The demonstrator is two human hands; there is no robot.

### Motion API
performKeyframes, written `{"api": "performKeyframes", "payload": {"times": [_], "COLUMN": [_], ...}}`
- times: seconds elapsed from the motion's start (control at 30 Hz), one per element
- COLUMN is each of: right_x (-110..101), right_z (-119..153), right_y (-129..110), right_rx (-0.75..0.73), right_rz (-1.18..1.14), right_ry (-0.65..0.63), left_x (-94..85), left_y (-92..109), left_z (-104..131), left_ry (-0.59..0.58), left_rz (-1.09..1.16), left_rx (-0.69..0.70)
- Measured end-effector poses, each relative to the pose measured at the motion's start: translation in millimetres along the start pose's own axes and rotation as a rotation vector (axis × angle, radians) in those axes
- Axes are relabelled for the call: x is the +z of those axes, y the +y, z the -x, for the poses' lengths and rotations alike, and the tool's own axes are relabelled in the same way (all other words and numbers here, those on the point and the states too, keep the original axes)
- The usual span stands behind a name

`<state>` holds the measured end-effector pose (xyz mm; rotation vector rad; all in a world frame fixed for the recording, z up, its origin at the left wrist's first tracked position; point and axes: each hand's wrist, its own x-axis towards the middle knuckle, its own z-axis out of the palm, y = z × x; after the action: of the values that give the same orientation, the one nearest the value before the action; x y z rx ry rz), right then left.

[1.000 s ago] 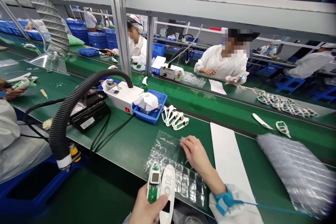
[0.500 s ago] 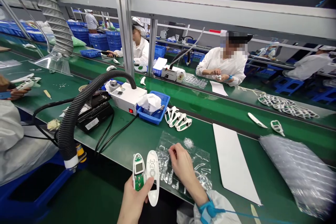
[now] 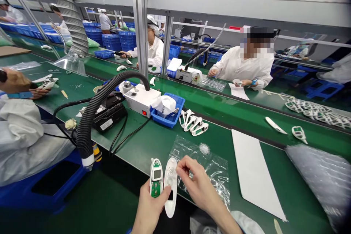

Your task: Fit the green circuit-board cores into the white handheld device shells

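Side by side in my left hand [image 3: 153, 203] are a white housing with a green circuit board [image 3: 156, 182] and a long white cover [image 3: 171, 204], the thumb pressing between them. My right hand [image 3: 196, 179] has its thumb and index finger pinched at the right edge of the cover's upper part; whatever they hold is too small to make out. Behind and beneath the right hand lies a clear plastic sheet [image 3: 216, 164] with a small crumpled clear piece [image 3: 204, 148] on it.
Several white housings [image 3: 193, 122] lie beside a blue tray [image 3: 166, 120]. A white box [image 3: 141, 98] and black hose [image 3: 85, 124] stand left. A white sheet [image 3: 255, 172] and bubble wrap [image 3: 320, 179] are right. A co-worker's hand [image 3: 16, 80] is far left; another person [image 3: 241, 62] sits opposite.
My right hand has moved from the clear plastic sheet to the white cover. The view has shifted, so the scene sits farther right. The person opposite has spread their hands apart.
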<state>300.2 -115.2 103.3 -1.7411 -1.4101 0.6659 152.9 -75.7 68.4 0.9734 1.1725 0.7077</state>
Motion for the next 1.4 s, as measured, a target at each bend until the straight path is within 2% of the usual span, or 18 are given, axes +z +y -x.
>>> {"api": "performKeyframes", "payload": {"times": [0.1,0.2,0.3,0.43,0.53,0.63,0.73,0.83,0.93,1.0,1.07,1.17,1.27,1.4], "right_x": [-1,1,16,47,63,66,55,28,-9,-29,-40,-39,-34,-39], "right_z": [4,8,13,16,15,11,5,0,-1,-1,-1,-3,-6,-7], "right_y": [-1,3,10,18,20,20,25,35,42,41,35,27,23,20], "right_rx": [0.011,0.045,0.121,0.297,0.349,0.319,0.282,0.187,-0.038,-0.194,-0.292,-0.354,-0.357,-0.226], "right_rz": [-0.068,-0.248,-0.497,-0.765,-0.706,-0.563,-0.541,-0.417,-0.09,0.166,0.383,0.565,0.513,0.215], "right_ry": [0.017,0.115,0.323,0.604,0.711,0.776,0.734,0.605,0.408,0.226,0.053,-0.076,-0.048,0.267], "left_x": [0.4,0.9,6.3,25.4,43.2,56.1,57.7,45.1,24.8,14.3,10.7,18.0,30.9,38.1], "left_y": [-2,-4,-6,-15,-23,-31,-38,-41,-32,-19,-8,-2,-11,-16], "left_z": [-1,-3,-4,1,6,10,13,12,6,0,-3,-1,5,8], "left_ry": [0.015,0.021,0.06,0.186,0.212,0.176,0.107,-0.015,-0.069,-0.134,-0.254,-0.352,-0.281,-0.163], "left_rz": [0.029,0.11,0.238,0.32,0.272,0.305,0.295,0.256,0.312,0.254,0.113,-0.091,-0.16,-0.133], "left_rx": [-0.01,-0.003,0.022,0.012,0.018,0.03,0.09,0.13,0.126,0.086,0.05,0.005,-0.02,-0.009]}}
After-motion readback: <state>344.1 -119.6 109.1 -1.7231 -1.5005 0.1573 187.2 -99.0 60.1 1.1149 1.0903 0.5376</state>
